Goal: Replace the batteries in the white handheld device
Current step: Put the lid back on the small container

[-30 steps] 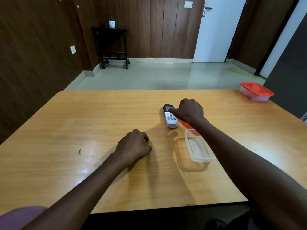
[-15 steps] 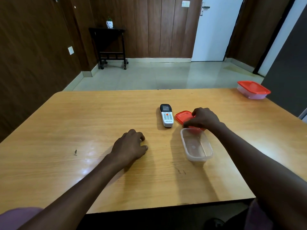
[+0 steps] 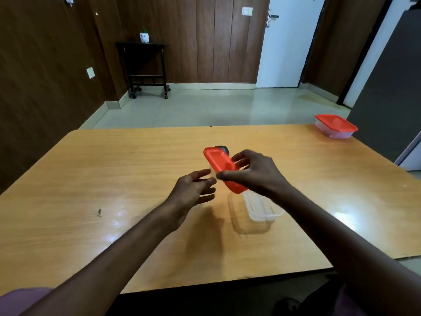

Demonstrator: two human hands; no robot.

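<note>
Right hand (image 3: 255, 172) pinching red lid (image 3: 224, 168), holding it tilted above clear container (image 3: 262, 207). Left hand (image 3: 193, 190) hovering beside lid, fingers relaxed, gripping nothing. White handheld device (image 3: 222, 148) lying on table (image 3: 114, 179), mostly hidden behind lid.

Two hands over the middle of a table, one holding a lid above an open container.

The right hand (image 3: 257, 173) holds a lid (image 3: 224, 169) tilted in the air above the table (image 3: 91, 169). The left hand (image 3: 193, 188) is raised just left of the lid. The open container (image 3: 262, 207) sits on the table below the right wrist. The handheld device (image 3: 222, 148) lies behind the lid, mostly hidden. A lidded container (image 3: 336, 126) sits at the far right corner.
</note>
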